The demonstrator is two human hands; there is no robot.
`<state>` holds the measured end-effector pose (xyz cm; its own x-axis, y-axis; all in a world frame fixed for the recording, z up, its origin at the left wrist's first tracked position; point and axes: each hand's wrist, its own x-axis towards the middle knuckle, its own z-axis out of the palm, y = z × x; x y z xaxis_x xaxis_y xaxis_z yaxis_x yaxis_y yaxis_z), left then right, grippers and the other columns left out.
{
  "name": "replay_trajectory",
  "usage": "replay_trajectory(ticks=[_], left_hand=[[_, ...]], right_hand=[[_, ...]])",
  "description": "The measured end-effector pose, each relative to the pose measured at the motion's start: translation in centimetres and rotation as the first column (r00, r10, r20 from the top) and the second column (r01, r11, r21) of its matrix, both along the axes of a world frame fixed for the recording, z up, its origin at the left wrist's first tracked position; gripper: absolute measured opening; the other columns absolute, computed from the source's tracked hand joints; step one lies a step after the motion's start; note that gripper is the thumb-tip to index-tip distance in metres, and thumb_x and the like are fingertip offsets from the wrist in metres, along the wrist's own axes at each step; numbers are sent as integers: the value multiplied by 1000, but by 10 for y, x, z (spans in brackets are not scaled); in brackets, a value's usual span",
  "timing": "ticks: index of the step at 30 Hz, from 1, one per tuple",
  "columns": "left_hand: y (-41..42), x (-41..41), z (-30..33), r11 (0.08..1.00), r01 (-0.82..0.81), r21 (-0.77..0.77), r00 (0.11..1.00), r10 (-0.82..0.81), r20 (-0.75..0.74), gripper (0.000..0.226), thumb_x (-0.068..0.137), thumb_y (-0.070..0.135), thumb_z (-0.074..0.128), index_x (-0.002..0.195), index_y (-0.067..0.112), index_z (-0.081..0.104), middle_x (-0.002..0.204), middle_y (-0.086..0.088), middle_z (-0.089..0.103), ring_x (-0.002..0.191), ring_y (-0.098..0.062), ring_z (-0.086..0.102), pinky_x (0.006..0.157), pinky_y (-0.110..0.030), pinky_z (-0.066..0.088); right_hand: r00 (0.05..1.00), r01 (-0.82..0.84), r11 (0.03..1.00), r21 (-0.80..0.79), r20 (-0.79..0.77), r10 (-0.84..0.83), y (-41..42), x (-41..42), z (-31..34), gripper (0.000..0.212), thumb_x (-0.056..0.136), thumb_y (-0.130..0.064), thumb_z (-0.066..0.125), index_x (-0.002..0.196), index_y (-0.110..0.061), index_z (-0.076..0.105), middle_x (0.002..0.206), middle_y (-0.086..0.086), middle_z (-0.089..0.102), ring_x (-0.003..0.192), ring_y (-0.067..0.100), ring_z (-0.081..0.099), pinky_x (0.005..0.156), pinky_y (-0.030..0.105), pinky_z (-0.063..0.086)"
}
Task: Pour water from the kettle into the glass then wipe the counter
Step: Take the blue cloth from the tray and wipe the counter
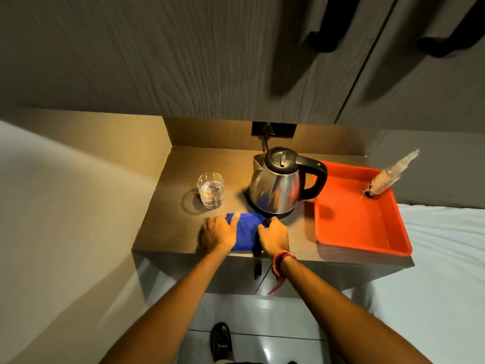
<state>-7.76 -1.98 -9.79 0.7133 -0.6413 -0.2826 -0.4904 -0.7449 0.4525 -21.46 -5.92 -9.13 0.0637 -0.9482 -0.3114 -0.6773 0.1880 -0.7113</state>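
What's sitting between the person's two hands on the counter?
In the head view, a folded blue cloth lies between the left hand and right hand, each resting on one of its edges.

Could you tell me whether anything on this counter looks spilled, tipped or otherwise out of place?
No spill shows. The glass holds water and stands upright, the kettle sits on its base, and both hands rest on the blue cloth.
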Motion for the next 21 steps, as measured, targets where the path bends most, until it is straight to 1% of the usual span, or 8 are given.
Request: replay_trajectory(ticks=[3, 7, 10, 12, 14, 17, 19, 21], left_hand=[[-3, -29, 17, 996, 79, -32, 991, -82, -109, 56, 91, 49, 56, 121, 2, 55, 122, -21, 62, 112, -41, 59, 90, -46, 50], [-18, -63, 57, 922, 52, -383, 936, -178, -303, 35, 88, 26, 67, 104, 7, 43, 100, -12, 59, 92, -33, 60, 69, -35, 47], [-28, -98, 91, 832, -37, -553, 879, -236, -414, 38, 82, 22, 75, 105, 9, 47, 100, -6, 57, 88, -23, 60, 70, -31, 49], [-37, -119, 103, 813, -85, -575, 805, -284, -521, 42, 80, 23, 77, 109, 10, 50, 105, -5, 61, 93, -20, 63, 77, -37, 54], [-49, -143, 102, 826, -85, -557, 728, -330, -601, 44, 79, 23, 79, 113, 12, 52, 109, -4, 64, 98, -20, 66, 81, -40, 58], [-71, -189, 90, 867, -22, -499, 702, -342, -625, 45, 77, 18, 81, 113, 13, 53, 114, -7, 65, 106, -27, 66, 84, -45, 58], [-88, -211, 82, 901, 73, -427, 796, -310, -519, 48, 77, 16, 81, 116, 12, 54, 119, -10, 62, 107, -28, 63, 88, -44, 56], [-101, -234, 77, 923, 249, -294, 894, -335, -297, 56, 78, 19, 81, 124, 10, 51, 127, -14, 55, 112, -32, 59, 92, -42, 52]], right_hand=[[997, 17, 988, 155, 78, -30, -5, -6, 6, 28, 86, -24, 59, 103, -3, 65, 112, 20, 69, 102, 37, 63, 74, 30, 43], [917, -50, 942, 331, 388, -88, -20, -24, 29, 43, 76, -54, 54, 87, -15, 67, 100, 10, 70, 90, 27, 64, 87, 51, 56], [734, -125, 902, 413, 650, -195, -36, -75, 67, 32, 91, -40, 60, 107, -14, 70, 104, 13, 73, 91, 27, 68, 85, 55, 57], [687, -214, 890, 402, 710, -156, -51, -121, 81, 36, 90, -37, 67, 116, -12, 69, 102, 12, 75, 87, 26, 72, 71, 48, 62], [707, -145, 938, 315, 696, -125, -67, -163, 83, 37, 88, -27, 72, 116, -4, 68, 105, 15, 74, 89, 28, 71, 69, 38, 59], [831, 109, 981, 163, 527, -180, -92, -210, 67, 42, 79, -15, 81, 115, 2, 66, 114, 19, 71, 108, 33, 67, 86, 39, 55], [920, 178, 981, 83, 340, -196, -97, -226, 58, 44, 76, -18, 83, 112, -3, 65, 113, 15, 71, 103, 29, 67, 82, 35, 52], [982, 141, 990, 30, 123, -143, -98, -239, 46, 43, 79, -25, 80, 113, -6, 62, 115, 15, 69, 102, 29, 64, 80, 33, 48]])
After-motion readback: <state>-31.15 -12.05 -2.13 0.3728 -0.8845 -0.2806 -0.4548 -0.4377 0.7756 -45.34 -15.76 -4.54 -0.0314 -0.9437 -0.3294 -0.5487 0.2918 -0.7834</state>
